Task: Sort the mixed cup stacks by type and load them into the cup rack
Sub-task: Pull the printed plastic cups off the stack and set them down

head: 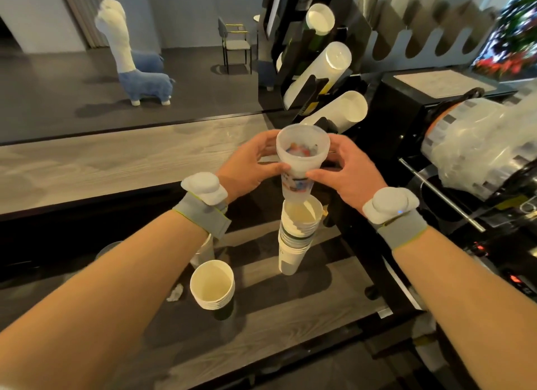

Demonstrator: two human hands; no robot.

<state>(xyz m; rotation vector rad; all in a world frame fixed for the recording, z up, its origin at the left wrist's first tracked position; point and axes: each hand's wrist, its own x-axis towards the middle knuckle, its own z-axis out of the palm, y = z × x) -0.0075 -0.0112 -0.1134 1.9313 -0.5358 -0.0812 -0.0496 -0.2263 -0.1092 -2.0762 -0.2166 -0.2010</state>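
Two hands, our left hand [247, 163] and right hand [348, 171], clasp one upright clear plastic cup [299, 160], mouth up, above two paper cup stacks [296, 235] [212, 285]; three stacks lie slanted in the rack [308, 81].

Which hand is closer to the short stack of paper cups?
Left. The left hand grips the plastic cup above and slightly right of the short paper cup stack; the right hand is farther right.
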